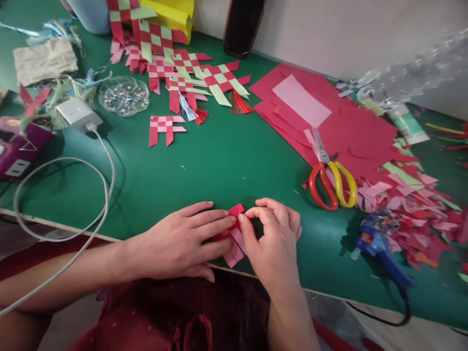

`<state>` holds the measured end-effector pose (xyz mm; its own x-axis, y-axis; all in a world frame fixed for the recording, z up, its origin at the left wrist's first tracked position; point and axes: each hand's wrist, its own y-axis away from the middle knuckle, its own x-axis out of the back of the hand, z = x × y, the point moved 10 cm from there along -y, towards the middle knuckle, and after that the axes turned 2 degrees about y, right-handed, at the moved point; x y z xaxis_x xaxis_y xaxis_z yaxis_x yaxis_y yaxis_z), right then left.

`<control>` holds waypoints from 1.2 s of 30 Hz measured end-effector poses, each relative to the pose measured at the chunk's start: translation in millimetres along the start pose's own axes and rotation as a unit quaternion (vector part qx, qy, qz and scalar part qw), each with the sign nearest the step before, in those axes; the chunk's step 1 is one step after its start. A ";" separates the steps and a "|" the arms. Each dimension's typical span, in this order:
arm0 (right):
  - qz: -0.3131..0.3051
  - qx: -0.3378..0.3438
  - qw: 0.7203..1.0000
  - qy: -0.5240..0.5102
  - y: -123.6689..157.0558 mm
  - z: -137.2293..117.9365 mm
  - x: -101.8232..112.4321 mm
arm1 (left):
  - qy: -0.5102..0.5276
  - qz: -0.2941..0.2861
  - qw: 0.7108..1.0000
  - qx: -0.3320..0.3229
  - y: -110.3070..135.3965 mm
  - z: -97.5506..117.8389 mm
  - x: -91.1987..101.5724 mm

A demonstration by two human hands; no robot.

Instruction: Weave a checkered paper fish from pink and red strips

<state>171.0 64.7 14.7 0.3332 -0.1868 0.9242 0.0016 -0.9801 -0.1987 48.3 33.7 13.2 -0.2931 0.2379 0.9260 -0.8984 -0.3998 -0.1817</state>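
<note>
At the front edge of the green table lie folded red and pink paper strips [234, 250], partly covered by my fingers. My left hand [190, 239] rests flat over them with its fingers stretched out, pressing from the left. From the other side, my right hand [272, 231] pinches the red end of a strip between thumb and forefinger. A finished-looking woven paper fish [166, 127] in red and pink lies farther up. Scissors [327, 170] with one red and one yellow handle rest to the right of my right hand.
Several woven fish [157, 41] pile up at the back. Red paper sheets [351, 136] lie right of them, beside a heap of scraps [420, 209]. A blue glue gun [382, 253] stands near the right front. A white cable [106, 204] loops across the left, past a bead case [124, 96].
</note>
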 end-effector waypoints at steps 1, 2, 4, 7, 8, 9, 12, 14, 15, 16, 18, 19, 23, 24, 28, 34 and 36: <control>0.004 0.001 1.000 -0.001 0.4 -0.3 0.2 | -0.001 -0.001 1.000 0.001 -0.5 -0.3 0.2; 0.009 0.003 1.000 -0.002 0.6 -0.8 0.5 | -0.002 -0.002 1.000 0.002 -1.1 -0.6 0.4; 0.016 0.005 1.000 -0.004 1.0 -1.9 1.5 | -0.003 -0.005 1.000 0.003 -2.0 -1.1 0.8; 0.019 0.008 1.000 -0.005 1.1 -2.6 1.9 | 0.000 -0.008 1.000 0.002 -2.7 -1.1 1.5; 0.018 0.007 1.000 -0.006 1.1 -2.4 1.8 | 0.001 -0.007 1.000 0.002 -2.9 -1.1 2.1; 0.017 0.008 1.000 -0.008 1.0 -2.0 1.6 | 0.001 -0.007 1.000 0.002 -3.0 -1.1 2.5; 0.017 0.009 1.000 -0.017 0.8 -0.4 1.7 | 0.000 -0.010 1.000 0.005 -4.0 -1.5 2.2; 0.016 0.011 1.000 -0.022 0.4 0.4 1.8 | -0.003 -0.018 1.000 0.011 -5.3 -2.0 0.0; 0.016 0.012 0.999 -0.025 0.2 0.8 1.8 | -0.006 -0.022 1.000 0.015 -5.9 -2.2 -1.1; 0.016 0.012 0.999 -0.028 -0.1 1.1 1.7 | -0.010 -0.024 0.999 0.019 -6.6 -2.4 -1.9; 0.015 0.012 0.999 -0.033 -0.7 1.3 1.5 | -0.016 -0.025 0.999 0.027 -7.6 -2.6 -2.9; 0.016 0.011 0.999 -0.035 -1.0 1.5 1.4 | -0.018 -0.024 0.999 0.030 -7.8 -2.6 -3.3; 0.018 0.005 0.999 -0.041 -2.2 2.4 0.2 | -0.015 -0.019 0.999 0.036 -7.2 -3.0 -4.6; 0.018 0.003 0.999 -0.041 -2.4 2.7 -0.1 | -0.013 -0.017 0.999 0.036 -6.9 -3.3 -4.6; 0.022 0.000 0.999 -0.033 -1.8 2.6 0.9 | -0.007 -0.013 0.999 0.035 -5.9 -4.5 -4.8; 0.025 0.008 0.999 -0.029 -2.3 1.2 1.3 | -0.006 -0.021 0.999 0.037 -4.2 -5.3 -6.4; 0.032 0.022 0.998 -0.047 -2.7 1.1 4.4 | -0.007 -0.027 0.999 0.035 -4.0 -4.7 -6.8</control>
<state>173.5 66.6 18.9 0.4214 -0.2396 0.8746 0.0181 -0.9620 -0.2723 52.4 37.8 6.1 -0.2389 0.2491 0.9385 -0.8875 -0.4481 -0.1071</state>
